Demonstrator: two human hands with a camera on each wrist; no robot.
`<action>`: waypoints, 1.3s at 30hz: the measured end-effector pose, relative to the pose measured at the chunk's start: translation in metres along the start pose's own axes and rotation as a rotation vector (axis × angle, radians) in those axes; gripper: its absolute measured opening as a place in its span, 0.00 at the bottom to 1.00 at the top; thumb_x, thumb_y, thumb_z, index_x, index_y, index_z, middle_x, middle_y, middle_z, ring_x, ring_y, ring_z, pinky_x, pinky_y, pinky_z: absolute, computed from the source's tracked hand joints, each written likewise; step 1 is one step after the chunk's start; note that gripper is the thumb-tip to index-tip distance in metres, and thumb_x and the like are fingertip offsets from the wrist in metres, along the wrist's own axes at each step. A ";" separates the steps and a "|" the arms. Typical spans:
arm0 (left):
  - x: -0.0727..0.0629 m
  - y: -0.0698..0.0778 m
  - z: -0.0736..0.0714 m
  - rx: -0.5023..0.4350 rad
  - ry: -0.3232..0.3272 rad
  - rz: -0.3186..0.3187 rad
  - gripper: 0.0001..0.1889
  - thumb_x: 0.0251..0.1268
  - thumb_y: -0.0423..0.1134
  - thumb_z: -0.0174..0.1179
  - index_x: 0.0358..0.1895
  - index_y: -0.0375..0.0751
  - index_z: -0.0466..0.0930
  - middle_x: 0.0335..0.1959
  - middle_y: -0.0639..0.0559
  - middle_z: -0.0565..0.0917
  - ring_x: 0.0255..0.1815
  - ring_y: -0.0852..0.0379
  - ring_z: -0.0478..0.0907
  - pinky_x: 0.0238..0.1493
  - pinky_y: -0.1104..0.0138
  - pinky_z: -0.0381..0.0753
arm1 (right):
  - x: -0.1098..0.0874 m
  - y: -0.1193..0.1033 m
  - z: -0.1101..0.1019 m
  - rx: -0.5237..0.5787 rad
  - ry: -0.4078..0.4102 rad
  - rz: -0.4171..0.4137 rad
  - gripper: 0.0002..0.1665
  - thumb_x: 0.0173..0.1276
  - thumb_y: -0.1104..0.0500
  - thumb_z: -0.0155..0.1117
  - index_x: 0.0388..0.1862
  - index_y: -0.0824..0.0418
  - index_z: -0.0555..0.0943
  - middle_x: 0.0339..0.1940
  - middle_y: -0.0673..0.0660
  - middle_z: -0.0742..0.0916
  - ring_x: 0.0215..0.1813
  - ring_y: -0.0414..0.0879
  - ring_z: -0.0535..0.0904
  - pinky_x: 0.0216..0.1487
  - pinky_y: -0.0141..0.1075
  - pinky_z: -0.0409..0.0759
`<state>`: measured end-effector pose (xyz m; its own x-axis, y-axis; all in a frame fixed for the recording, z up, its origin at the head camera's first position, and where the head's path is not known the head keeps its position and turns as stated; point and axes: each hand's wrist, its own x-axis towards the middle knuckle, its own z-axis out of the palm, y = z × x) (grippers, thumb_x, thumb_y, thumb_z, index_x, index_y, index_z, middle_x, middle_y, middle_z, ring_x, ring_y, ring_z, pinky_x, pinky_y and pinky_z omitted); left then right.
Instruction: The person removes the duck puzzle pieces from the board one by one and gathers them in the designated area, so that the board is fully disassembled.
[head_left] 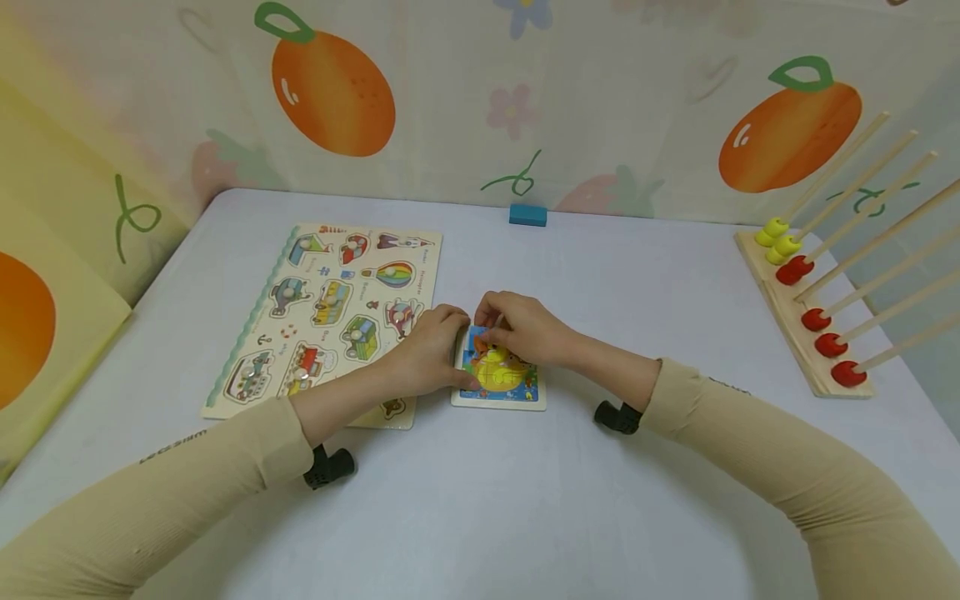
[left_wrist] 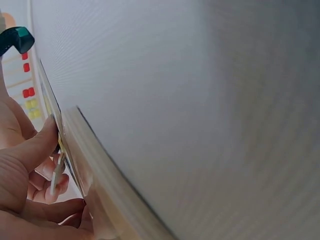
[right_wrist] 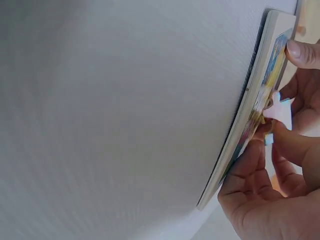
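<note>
A small square jigsaw puzzle (head_left: 504,379) with a yellow figure on a blue ground lies in a pale frame on the table. My left hand (head_left: 423,354) holds its left side, thumb (right_wrist: 302,53) on the picture's lower left and fingers by the upper left edge. Over the upper part of the picture my right hand (head_left: 528,329) pinches a jigsaw piece (right_wrist: 281,112) between thumb and fingers. The piece stands tilted up off the picture, its pale side showing in the right wrist view. My fingers cover part of the picture's top.
A larger peg puzzle board (head_left: 315,329) with vehicle pieces lies at the left, partly under my left forearm. A small blue block (head_left: 528,215) sits at the table's back edge. On the right stands a wooden bead rack (head_left: 806,321) with tall rods and red and yellow beads.
</note>
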<state>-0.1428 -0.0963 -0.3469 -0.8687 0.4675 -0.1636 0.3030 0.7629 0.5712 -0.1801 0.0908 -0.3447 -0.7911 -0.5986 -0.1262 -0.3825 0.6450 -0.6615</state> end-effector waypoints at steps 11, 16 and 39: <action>-0.004 0.001 -0.001 0.034 -0.021 0.039 0.46 0.53 0.48 0.74 0.70 0.25 0.63 0.72 0.34 0.65 0.73 0.37 0.61 0.76 0.49 0.64 | -0.003 0.006 -0.013 0.135 -0.066 0.037 0.05 0.74 0.58 0.59 0.42 0.59 0.76 0.39 0.55 0.84 0.40 0.47 0.77 0.44 0.31 0.77; -0.005 0.001 -0.002 0.037 -0.034 0.060 0.46 0.55 0.48 0.73 0.71 0.27 0.61 0.74 0.35 0.64 0.75 0.38 0.60 0.78 0.49 0.61 | -0.006 0.014 -0.022 0.223 -0.071 0.081 0.06 0.75 0.59 0.58 0.44 0.61 0.75 0.35 0.55 0.82 0.37 0.47 0.76 0.40 0.30 0.79; -0.011 0.000 0.000 0.078 -0.175 0.126 0.56 0.53 0.54 0.73 0.78 0.31 0.49 0.82 0.41 0.48 0.83 0.42 0.44 0.82 0.51 0.52 | -0.029 0.070 -0.077 0.246 0.070 0.243 0.14 0.76 0.57 0.56 0.52 0.66 0.74 0.37 0.56 0.82 0.40 0.47 0.79 0.45 0.30 0.82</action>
<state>-0.1335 -0.1011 -0.3449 -0.7429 0.6263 -0.2364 0.4397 0.7228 0.5332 -0.2203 0.1898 -0.3302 -0.8792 -0.4018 -0.2561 -0.0595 0.6258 -0.7777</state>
